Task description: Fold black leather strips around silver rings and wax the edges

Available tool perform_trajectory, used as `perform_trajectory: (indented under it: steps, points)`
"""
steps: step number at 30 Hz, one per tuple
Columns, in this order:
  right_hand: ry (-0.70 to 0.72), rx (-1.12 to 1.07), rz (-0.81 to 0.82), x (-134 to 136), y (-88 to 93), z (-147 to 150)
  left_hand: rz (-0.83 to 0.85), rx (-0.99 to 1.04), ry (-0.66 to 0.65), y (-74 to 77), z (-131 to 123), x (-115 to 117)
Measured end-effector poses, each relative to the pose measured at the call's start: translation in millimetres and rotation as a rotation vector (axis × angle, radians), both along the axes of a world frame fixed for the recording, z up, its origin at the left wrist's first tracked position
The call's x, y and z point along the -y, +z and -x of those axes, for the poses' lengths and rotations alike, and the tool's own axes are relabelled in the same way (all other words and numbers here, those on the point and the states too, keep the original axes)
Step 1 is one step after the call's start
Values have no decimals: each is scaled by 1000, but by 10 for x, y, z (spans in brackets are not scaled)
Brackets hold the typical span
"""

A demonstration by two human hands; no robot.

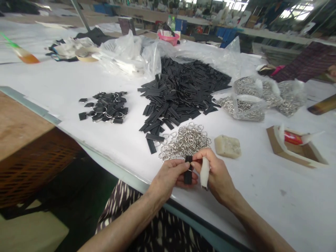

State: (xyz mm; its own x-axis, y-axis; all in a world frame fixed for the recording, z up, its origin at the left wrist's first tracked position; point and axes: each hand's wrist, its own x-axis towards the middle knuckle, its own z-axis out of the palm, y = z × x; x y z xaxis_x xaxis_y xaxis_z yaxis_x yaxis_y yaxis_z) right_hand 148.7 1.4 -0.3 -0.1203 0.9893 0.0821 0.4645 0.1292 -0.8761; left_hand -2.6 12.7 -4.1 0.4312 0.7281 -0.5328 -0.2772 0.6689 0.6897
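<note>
A short black webbing strip is pinched upright between the thumb and fingers of my left hand. Across the strip's middle runs a thin shiny line, perhaps part of a metal ring. My right hand is closed around a small tool wrapped in white, and its thumb and forefinger meet at the strip's right edge. Just beyond both hands lies a pile of silvery D-rings. Behind that spreads a large heap of black strips. Farther left sits a smaller group of black strips folded through rings.
Right of the rings rests a yellowish block, with an open cardboard box beyond it. Clear bags of rings stand behind. Plastic bags lie at the back. A wooden surface and an orange crate are left.
</note>
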Motion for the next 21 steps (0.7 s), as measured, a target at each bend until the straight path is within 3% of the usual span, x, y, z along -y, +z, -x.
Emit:
perform_trajectory:
  steps: [4,9,21]
  points:
    - [159,64,-288,25,-6,4,96,65,191,9,11,-26]
    - [376,194,-505,18,44,76,199,99,365,34,57,-54]
    - [305,285,-533,40,-11,79,116,190,384,-7,-30,20]
